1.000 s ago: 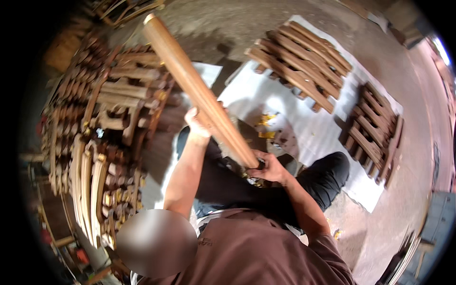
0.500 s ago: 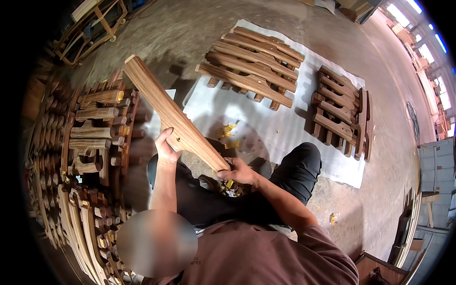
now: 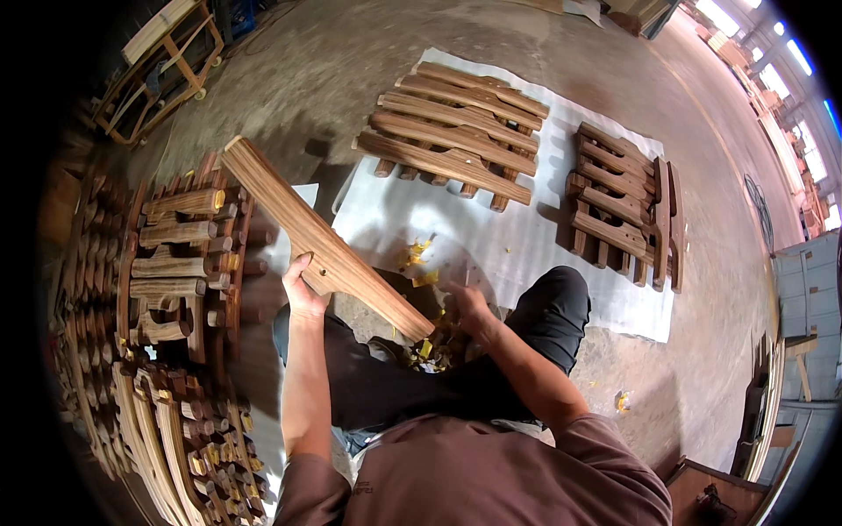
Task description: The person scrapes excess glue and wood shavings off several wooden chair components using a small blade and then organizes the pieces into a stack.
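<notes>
My left hand (image 3: 304,287) grips a long, shaped wooden bar (image 3: 303,223) at its wider middle, thumb on the upper face near a small dark hole. The bar slants from upper left down toward my lap. Just right of its lower end, apart from it, is my right hand (image 3: 470,309). Its fingers are smeared by motion, and whether they hold anything cannot be made out. Yellow scraps (image 3: 419,254) lie on the white sheet (image 3: 368,206) and on the floor between my legs.
Similar wooden bars (image 3: 447,131) are stacked crosswise on the sheet, with a darker stack (image 3: 614,197) to the right. Tall piles of wooden parts (image 3: 175,263) stand close at my left. A wheeled wooden cart (image 3: 167,66) is at far left, a coiled cable (image 3: 759,210) at far right.
My right hand has let go of the bar's lower end and moved up and right. My left hand still holds the bar, which sits slightly lower in view.
</notes>
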The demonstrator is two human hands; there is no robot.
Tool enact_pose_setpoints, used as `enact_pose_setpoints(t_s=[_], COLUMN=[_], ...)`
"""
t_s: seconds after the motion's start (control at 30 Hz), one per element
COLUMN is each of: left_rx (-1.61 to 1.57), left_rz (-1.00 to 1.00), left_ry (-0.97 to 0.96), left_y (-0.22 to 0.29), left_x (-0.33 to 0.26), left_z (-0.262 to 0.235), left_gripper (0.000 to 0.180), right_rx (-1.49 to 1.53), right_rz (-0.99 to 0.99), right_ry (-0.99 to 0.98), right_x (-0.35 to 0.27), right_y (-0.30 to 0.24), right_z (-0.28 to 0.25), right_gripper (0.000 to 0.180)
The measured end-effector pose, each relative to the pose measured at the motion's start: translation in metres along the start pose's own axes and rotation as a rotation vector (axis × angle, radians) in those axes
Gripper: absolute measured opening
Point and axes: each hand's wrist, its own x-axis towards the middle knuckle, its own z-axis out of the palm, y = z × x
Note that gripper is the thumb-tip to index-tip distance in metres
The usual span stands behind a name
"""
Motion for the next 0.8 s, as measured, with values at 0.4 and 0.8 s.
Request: enact_pose_setpoints(t_s=[0.4, 0.8], left_rx=[0.225, 0.207], left_rz=[-0.244, -0.379], left_ry=[0.296, 0.260], left_y=[-0.015, -0.011], left_x=[0.009, 0.009], left_z=[-0.010, -0.008], left_gripper=[0.046, 0.041], right_rx=[-0.365, -0.579], right_rz=[-0.460, -0.393], right_ry=[-0.460, -0.541], right_x=[-0.017, -0.017], right_y=[0.015, 0.018], right_z=[0.016, 0.020], right_gripper=[0.032, 0.063])
